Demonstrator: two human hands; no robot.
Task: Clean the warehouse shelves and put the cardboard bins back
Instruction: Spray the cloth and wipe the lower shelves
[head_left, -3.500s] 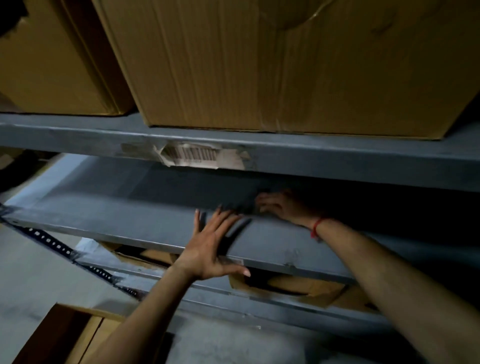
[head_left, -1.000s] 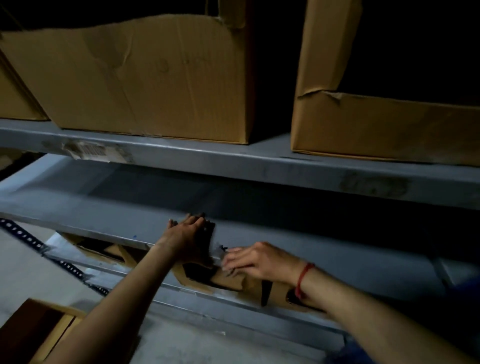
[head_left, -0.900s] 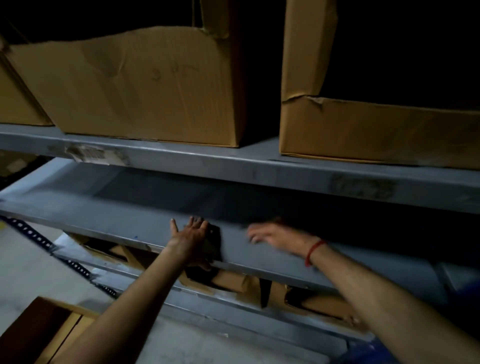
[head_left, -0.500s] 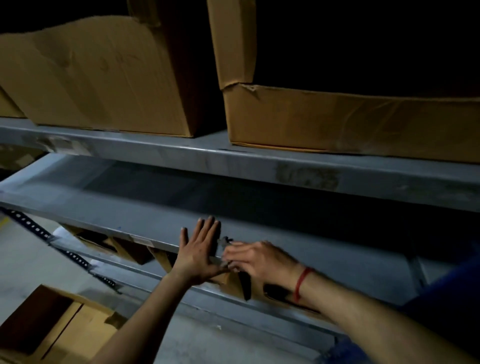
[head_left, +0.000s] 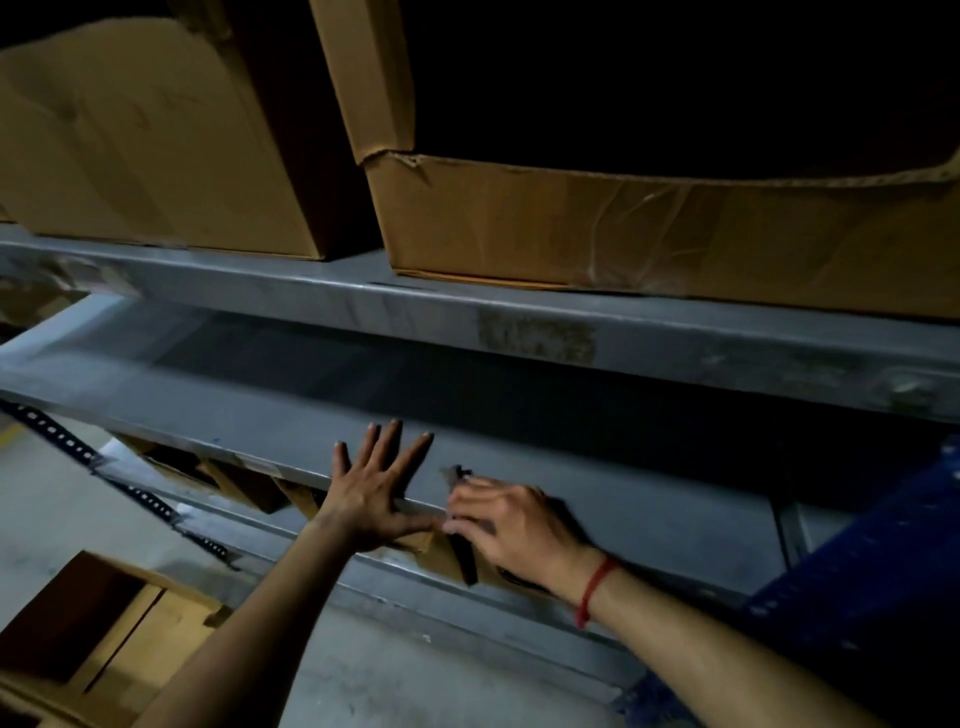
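Observation:
The bare grey metal shelf (head_left: 249, 410) runs across the middle. My left hand (head_left: 374, 499) lies flat on its front edge with fingers spread. Just to its right, my right hand (head_left: 514, 525), with a red thread at the wrist, rests on the same edge with bent fingers. A small dark scrap (head_left: 457, 473) sticks out above its fingertips; what it is stays unclear in the blur. Two cardboard bins stand on the upper shelf (head_left: 415, 317): a closed-front one (head_left: 145, 145) at left and a low open one (head_left: 649, 228) at right.
An open cardboard bin (head_left: 88, 639) sits on the concrete floor at lower left. More cardboard (head_left: 249, 488) shows on the shelf below. A black perforated strut (head_left: 67, 441) slants at left, and a blue upright (head_left: 857, 587) stands at right.
My view has drifted right along the shelves. My left hand has slid a little right and spread flat; my right hand stays at the front edge beside it after an earlier sweep inward.

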